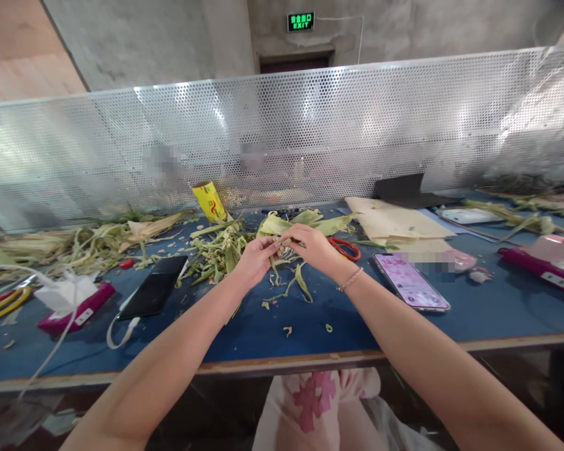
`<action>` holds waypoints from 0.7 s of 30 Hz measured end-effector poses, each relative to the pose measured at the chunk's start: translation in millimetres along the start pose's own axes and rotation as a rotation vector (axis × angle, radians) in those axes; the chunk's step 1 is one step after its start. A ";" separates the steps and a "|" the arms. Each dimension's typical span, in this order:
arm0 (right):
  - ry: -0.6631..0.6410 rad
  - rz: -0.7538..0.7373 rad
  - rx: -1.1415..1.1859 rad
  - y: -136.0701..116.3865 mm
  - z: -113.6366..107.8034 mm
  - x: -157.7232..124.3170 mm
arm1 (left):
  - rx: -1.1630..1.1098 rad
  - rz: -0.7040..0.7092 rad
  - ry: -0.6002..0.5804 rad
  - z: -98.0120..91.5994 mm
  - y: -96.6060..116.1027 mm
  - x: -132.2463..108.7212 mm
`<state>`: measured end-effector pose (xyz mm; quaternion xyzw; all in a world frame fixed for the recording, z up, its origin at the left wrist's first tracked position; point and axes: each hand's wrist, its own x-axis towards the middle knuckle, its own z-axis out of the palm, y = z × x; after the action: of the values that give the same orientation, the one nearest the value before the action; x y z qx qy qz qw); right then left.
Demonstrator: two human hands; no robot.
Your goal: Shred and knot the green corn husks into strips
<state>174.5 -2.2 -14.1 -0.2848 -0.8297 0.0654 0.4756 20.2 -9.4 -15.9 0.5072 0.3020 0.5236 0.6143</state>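
Observation:
My left hand (pixel 258 258) and my right hand (pixel 309 244) meet above the blue table, fingertips pinched together. Between them is a thin pale strip of corn husk, mostly covered by my fingers. Broad green corn husk leaves (pixel 329 222) lie just behind my hands. To the left of my left hand is a heap of small twisted husk pieces (pixel 219 254). Loose husk scraps (pixel 302 285) are scattered on the table below my hands. Scissors with red handles (pixel 348 248) lie beside my right wrist, partly hidden by it.
A lit phone (pixel 411 282) lies right, a black power bank or phone (pixel 155 288) with a white cable left. Purple power strips (pixel 82 316) sit at both sides. A yellow tube (pixel 209 202) stands near the perforated metal screen (pixel 310 138). Brown paper (pixel 395 219) lies behind the lit phone.

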 end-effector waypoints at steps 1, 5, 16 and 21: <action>-0.007 -0.010 -0.017 0.3 -0.4 -0.3 | 0.009 -0.003 -0.003 0.0 0.2 -0.3; -0.020 -0.050 -0.065 1.0 -1.1 -0.9 | 0.021 0.005 -0.010 0.0 -0.4 -0.9; 0.002 0.029 -0.050 0.7 -2.4 1.1 | -0.053 -0.028 -0.057 1.0 6.0 -3.7; 0.008 0.057 -0.024 -0.6 -1.8 1.2 | 0.081 0.026 -0.016 3.5 4.0 -4.6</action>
<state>175.3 -2.3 -12.0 -0.3142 -0.8200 0.0679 0.4736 20.7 -15.2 -11.8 0.5396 0.3114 0.5147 0.5890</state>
